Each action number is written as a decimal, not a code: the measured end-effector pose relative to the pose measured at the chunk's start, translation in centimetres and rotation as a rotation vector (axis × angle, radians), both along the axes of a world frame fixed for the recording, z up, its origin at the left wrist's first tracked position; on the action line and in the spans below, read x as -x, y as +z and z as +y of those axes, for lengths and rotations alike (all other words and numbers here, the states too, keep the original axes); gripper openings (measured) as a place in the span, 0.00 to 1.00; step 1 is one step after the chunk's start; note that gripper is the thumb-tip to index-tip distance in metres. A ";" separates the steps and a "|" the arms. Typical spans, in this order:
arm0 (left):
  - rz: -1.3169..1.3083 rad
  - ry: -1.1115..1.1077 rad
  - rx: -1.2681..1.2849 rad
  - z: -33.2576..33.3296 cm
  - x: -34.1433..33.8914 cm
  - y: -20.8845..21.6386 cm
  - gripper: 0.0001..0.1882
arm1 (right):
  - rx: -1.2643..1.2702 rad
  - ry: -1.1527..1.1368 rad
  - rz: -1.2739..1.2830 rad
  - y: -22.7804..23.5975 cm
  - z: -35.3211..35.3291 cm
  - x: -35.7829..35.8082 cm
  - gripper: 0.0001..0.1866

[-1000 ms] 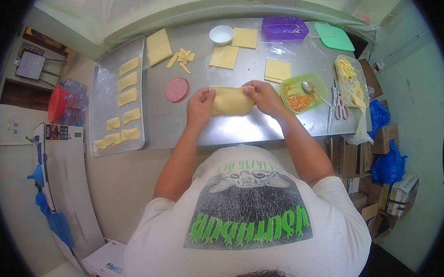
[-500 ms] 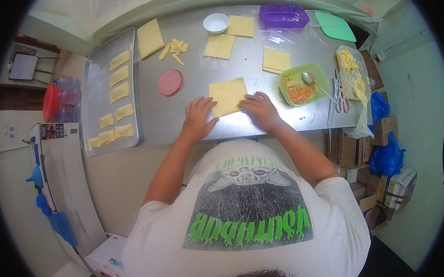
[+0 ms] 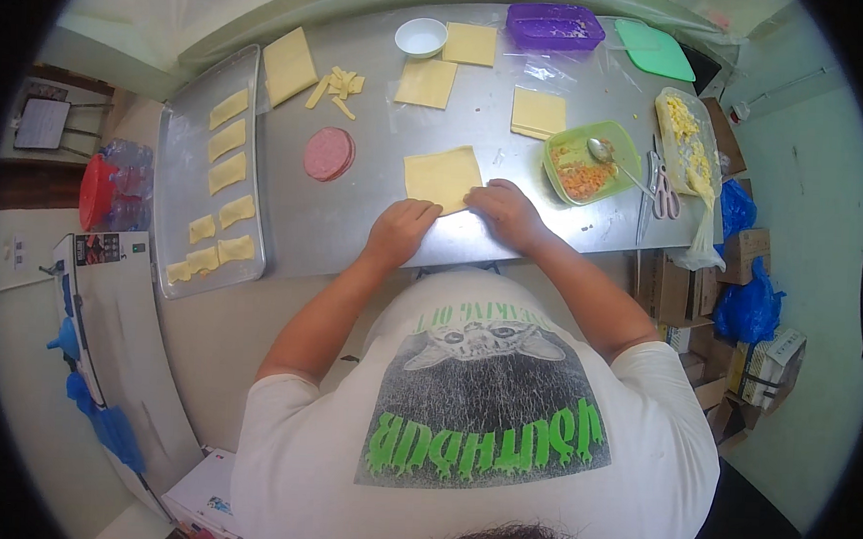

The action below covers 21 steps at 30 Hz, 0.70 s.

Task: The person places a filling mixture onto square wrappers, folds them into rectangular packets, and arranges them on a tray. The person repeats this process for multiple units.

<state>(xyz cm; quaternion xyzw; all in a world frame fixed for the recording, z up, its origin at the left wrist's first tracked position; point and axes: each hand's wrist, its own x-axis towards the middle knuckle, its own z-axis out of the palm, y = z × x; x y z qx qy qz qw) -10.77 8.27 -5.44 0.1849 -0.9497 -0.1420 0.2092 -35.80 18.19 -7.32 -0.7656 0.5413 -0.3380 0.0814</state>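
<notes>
A square sheet of pale yellow pastry dough point(image 3: 442, 172) lies on the metal table in front of me. My left hand point(image 3: 404, 232) is at its near left edge, the fingers bent and drawn together on the dough. At the near right corner my right hand point(image 3: 504, 215) pinches the edge; both thumbs are largely hidden. Right of the sheet stands a green container point(image 3: 630, 187) of orange diced filling point(image 3: 582, 181), a metal spoon point(image 3: 600, 150) resting in it. A stack of round pink meat slices point(image 3: 329, 154) lies to the left.
Filled pastries point(image 3: 227, 139) sit on a metal tray point(image 3: 257, 117) at the left. More dough squares point(image 3: 539, 111), dough strips point(image 3: 340, 84), a white bowl point(image 3: 421, 38) and a purple container point(image 3: 555, 27) are farther back. Scissors point(image 3: 662, 188) lie by a tub of chopped yellow pieces point(image 3: 683, 122).
My left hand has moved from the sheet's left side to its near edge, closer to my right hand, its fingers now bent together. My right hand has shifted slightly; the sheet stays in place.
</notes>
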 end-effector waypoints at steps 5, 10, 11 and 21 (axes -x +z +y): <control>-0.032 -0.101 0.173 0.1 -1.2 0.1 0.15 | 0.049 0.114 0.138 0.9 1.1 0.3 0.13; -0.093 -0.047 0.161 2.4 -1.1 1.8 0.20 | -0.025 -0.086 0.041 3.3 -0.2 -0.5 0.17; -0.077 -0.056 0.146 2.6 -0.9 1.8 0.23 | -0.038 -0.134 0.012 2.8 -1.4 -0.7 0.19; -0.296 -0.010 -0.014 2.7 0.9 0.6 0.39 | -0.027 -0.179 0.256 2.9 -5.8 -1.3 0.26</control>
